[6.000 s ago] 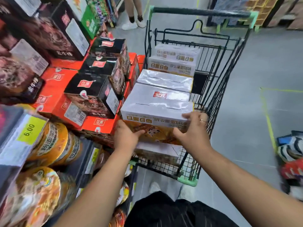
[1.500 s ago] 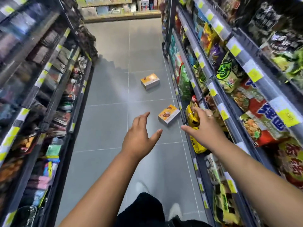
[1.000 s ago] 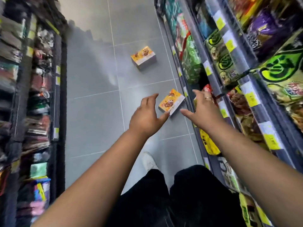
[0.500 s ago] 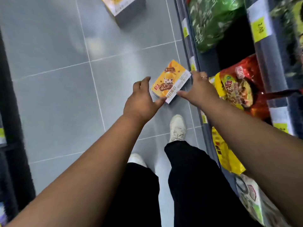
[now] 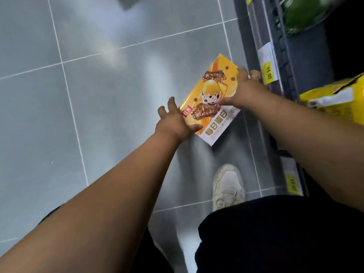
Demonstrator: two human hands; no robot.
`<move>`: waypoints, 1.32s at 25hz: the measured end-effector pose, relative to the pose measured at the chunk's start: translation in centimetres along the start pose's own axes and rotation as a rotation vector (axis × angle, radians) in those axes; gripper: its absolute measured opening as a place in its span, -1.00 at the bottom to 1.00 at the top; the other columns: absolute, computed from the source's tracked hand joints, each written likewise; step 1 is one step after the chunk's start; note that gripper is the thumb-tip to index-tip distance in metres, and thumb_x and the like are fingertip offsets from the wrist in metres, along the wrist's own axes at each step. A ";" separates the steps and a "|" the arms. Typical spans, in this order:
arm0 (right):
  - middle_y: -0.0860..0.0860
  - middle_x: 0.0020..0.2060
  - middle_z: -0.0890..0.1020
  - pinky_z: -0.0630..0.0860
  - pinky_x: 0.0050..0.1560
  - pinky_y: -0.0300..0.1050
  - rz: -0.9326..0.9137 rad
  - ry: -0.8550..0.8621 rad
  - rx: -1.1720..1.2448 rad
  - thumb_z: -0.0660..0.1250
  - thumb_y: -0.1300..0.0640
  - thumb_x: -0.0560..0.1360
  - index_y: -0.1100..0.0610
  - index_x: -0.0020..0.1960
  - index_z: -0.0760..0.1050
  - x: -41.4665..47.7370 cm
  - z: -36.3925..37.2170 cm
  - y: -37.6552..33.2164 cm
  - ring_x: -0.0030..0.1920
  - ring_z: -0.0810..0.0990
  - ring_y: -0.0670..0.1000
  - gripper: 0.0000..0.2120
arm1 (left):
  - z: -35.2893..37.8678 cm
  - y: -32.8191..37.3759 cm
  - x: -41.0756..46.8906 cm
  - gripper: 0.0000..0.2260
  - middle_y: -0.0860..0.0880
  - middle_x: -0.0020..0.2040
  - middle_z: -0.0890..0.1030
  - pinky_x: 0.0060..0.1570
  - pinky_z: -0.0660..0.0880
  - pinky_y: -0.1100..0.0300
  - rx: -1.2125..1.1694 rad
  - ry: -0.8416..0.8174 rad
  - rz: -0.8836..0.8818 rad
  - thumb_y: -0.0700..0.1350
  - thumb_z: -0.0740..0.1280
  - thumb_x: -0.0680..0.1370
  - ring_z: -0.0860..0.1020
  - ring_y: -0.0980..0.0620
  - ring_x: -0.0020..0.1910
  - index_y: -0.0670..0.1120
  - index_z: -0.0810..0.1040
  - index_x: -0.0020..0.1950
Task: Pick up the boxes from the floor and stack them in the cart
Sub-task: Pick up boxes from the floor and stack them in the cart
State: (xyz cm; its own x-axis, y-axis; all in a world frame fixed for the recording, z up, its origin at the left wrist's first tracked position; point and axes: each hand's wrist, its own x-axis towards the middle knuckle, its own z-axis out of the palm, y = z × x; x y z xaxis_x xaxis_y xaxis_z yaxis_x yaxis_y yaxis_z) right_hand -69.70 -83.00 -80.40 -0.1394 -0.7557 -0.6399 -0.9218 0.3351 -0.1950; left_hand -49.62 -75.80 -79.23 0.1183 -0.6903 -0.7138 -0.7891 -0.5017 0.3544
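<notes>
Orange-yellow, the box [image 5: 213,95] lies flat on the grey floor [image 5: 98,119] between my hands in the head view, the shelf base [image 5: 254,26] just beyond the right one. My left hand [image 5: 174,122] is spread wide, thumb on the printed top, fingers straight along the near edge; my right hand [image 5: 246,91] curls over the far edge. Opposed like this, I judge, to squeeze and lift it level; the cart is out of view.
</notes>
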 end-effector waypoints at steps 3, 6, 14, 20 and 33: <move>0.16 0.50 0.00 0.31 0.39 0.12 0.052 0.021 0.073 0.60 -0.23 0.15 -0.08 0.56 -0.16 3.0 1.7 1.0 0.43 0.26 0.25 0.26 | 2.8 -0.9 3.1 -0.09 -0.15 0.37 0.34 0.27 0.42 -0.01 -0.152 -0.018 -0.012 0.12 0.56 0.33 0.41 -0.16 0.31 -0.03 0.11 0.50; 0.19 0.47 0.05 0.36 0.35 0.11 0.068 0.057 0.157 0.65 -0.16 0.09 -0.04 0.55 -0.09 3.5 2.2 0.8 0.41 0.29 0.24 0.28 | 3.7 -1.0 4.3 -0.27 -0.09 0.24 0.48 0.13 0.53 -0.05 -0.326 0.041 -0.057 0.05 0.58 0.32 0.53 -0.11 0.14 -0.03 0.27 0.35; 0.15 0.34 0.20 0.43 0.08 -0.09 -0.001 0.147 0.267 0.65 -0.11 0.13 -0.05 0.47 0.11 -3.5 -0.2 -3.5 0.14 0.47 0.14 0.08 | -1.9 -2.0 -2.3 -0.36 -0.14 0.23 0.37 0.15 0.51 -0.01 -0.302 0.195 -0.111 -0.04 0.55 0.39 0.53 -0.12 0.06 -0.07 0.27 0.33; 0.16 0.36 0.18 0.44 0.19 -0.05 -0.038 0.114 0.271 0.65 -0.12 0.13 -0.06 0.47 0.10 -14.9 -9.5 -8.1 0.16 0.49 0.16 0.09 | -12.1 0.7 -14.2 -0.38 -0.13 0.20 0.39 0.00 0.48 0.08 -0.283 0.223 -0.143 -0.06 0.55 0.38 0.51 -0.10 0.08 -0.07 0.28 0.29; 0.22 0.38 0.18 0.40 0.24 -0.03 -0.321 0.238 0.252 0.63 -0.11 0.18 -0.01 0.53 0.03 -48.5 -39.1 -20.2 0.25 0.44 0.21 0.12 | -38.3 8.5 -49.7 -0.34 -0.08 0.20 0.47 -0.07 0.29 0.27 -0.406 0.551 -0.040 -0.06 0.59 0.30 0.45 0.01 0.06 -0.06 0.37 0.31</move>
State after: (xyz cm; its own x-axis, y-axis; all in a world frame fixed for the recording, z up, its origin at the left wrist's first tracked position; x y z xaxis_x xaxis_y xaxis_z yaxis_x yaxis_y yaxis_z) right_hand -58.46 -75.13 -16.35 0.0323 -0.9417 -0.3350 -0.8193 0.1670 -0.5484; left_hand -39.16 -65.74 -17.59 0.5169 -0.7777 -0.3578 -0.5019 -0.6139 0.6092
